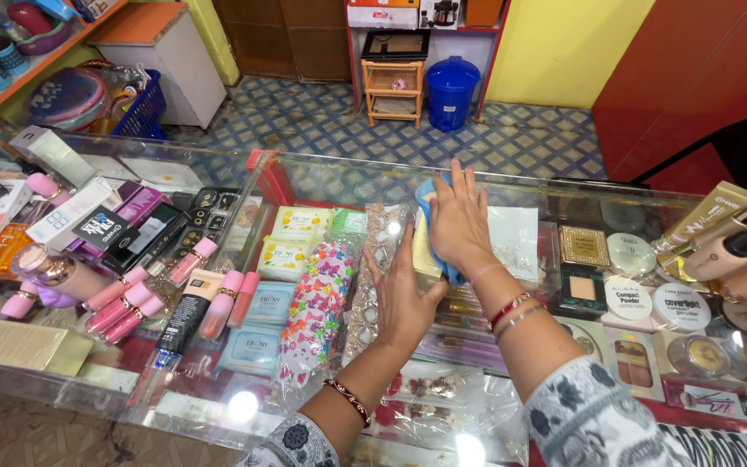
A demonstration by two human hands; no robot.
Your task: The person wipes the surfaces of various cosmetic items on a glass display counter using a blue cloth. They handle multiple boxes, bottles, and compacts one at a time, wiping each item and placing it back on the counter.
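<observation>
Cloth (425, 203) — blue, on the glass worktop (322, 177) under the right hand (457, 220), whose fingers press it flat. Left hand (401, 290) rests beside it, fingers spread, holding nothing. Wiping well likely needs even pressure and overlapping strokes — clear of the bottles (131, 303).

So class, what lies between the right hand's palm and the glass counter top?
In the head view, a blue cloth lies flat under the right hand, pressed onto the glass counter.
</observation>
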